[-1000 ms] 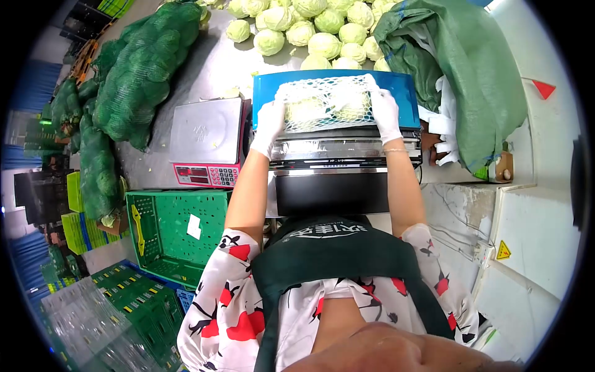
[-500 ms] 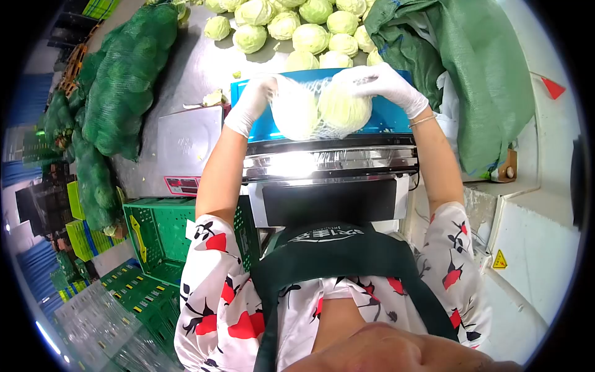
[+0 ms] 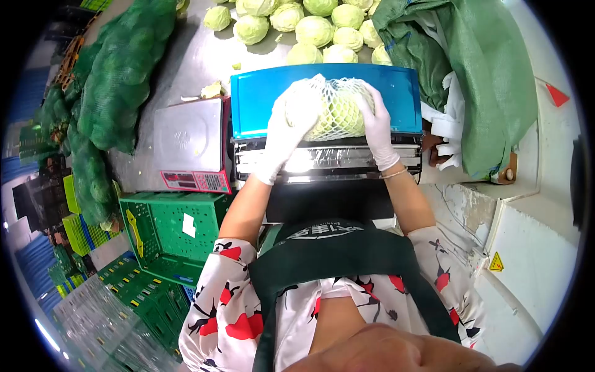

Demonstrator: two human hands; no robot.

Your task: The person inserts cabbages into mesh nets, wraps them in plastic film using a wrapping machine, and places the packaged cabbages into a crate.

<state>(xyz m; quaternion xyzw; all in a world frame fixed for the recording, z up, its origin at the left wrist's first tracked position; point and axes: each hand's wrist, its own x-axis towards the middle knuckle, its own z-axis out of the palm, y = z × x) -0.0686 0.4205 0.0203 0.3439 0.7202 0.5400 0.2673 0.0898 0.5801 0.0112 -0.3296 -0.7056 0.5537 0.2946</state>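
Two pale green cabbages in a white mesh net point(image 3: 338, 115) are between my gloved hands, over the blue top point(image 3: 248, 108) of a machine with a shiny metal front point(image 3: 328, 159). My left hand point(image 3: 292, 118) wraps round the left side of the netted cabbages. On the right side, my right hand point(image 3: 376, 127) presses with its fingers bent over the net. Both hands wear white gloves. The underside of the bundle, where it meets the machine, is partly hidden.
Left of the machine is a scale point(image 3: 189, 136) with a red keypad, above a green crate point(image 3: 173, 232). Loose cabbages point(image 3: 313, 31) lie at the back. Green net sacks point(image 3: 118, 87) stand far left, a green woven sack point(image 3: 496, 87) at right.
The netted cabbages, spread side by side earlier, are now bunched closer together between my hands. My right hand has moved down and left from above them to their right side.
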